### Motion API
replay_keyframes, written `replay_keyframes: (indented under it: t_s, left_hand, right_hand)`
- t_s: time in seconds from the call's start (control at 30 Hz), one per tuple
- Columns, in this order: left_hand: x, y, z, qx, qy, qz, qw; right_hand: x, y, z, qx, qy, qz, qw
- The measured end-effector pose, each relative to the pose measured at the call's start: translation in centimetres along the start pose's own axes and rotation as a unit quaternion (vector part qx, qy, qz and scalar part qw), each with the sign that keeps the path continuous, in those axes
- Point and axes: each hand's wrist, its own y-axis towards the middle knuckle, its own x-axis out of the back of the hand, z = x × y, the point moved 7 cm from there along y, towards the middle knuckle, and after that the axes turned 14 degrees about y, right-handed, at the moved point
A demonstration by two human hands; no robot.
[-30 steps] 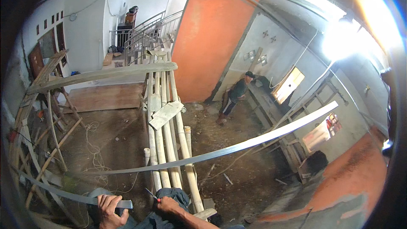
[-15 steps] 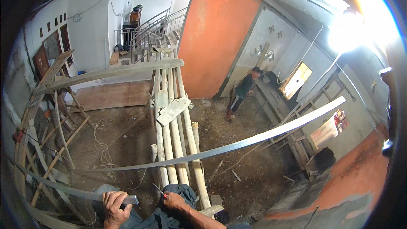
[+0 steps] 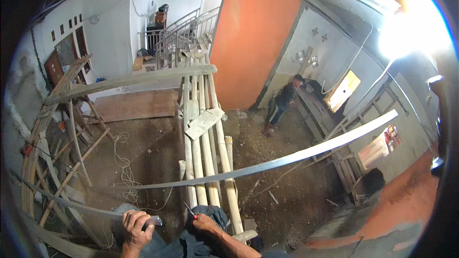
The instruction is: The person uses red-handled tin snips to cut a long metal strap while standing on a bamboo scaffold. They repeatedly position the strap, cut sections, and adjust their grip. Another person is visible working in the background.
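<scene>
My left hand [image 3: 136, 228] is closed around a long thin metal channel [image 3: 81, 208], close to its cut end. From there the channel runs off to the left. My right hand [image 3: 206, 222] rests near my knee, its fingers wrapped round a red-handled tool [image 3: 190, 209] with a narrow pointed metal end; its exact kind does not show. Beyond both hands, a second long metal strip [image 3: 272, 163] slants across the bamboo poles [image 3: 202, 162], rising to the right. Dark trousers cover my legs below the hands.
Bamboo poles form a high scaffold walkway, with a short board [image 3: 204, 123] on them and a long plank [image 3: 136, 84] crossing farther off. Wooden scaffolding [image 3: 71, 172] stands left. Loose cord [image 3: 125, 167] lies on the dirt floor below. A person [image 3: 285, 100] stands by a bench [image 3: 313, 110].
The whole view has shifted slightly, so the scene sits farther right. Both hands keep their hold on the channel and the red-handled tool.
</scene>
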Motion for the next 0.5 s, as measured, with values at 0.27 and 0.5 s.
replay_keyframes:
  t_s: [0.27,0.5]
  left_hand:
    - [-0.1,-0.7,-0.1,0.0,0.051,-0.021,0.998]
    - [0.2,-1.1,0.1,0.021,0.058,0.039,0.997]
  right_hand:
    - [0.8,-1.3,1.1,0.026,-0.091,-0.001,0.996]
    - [-0.9,-6.7,2.8,-0.095,0.456,0.076,0.881]
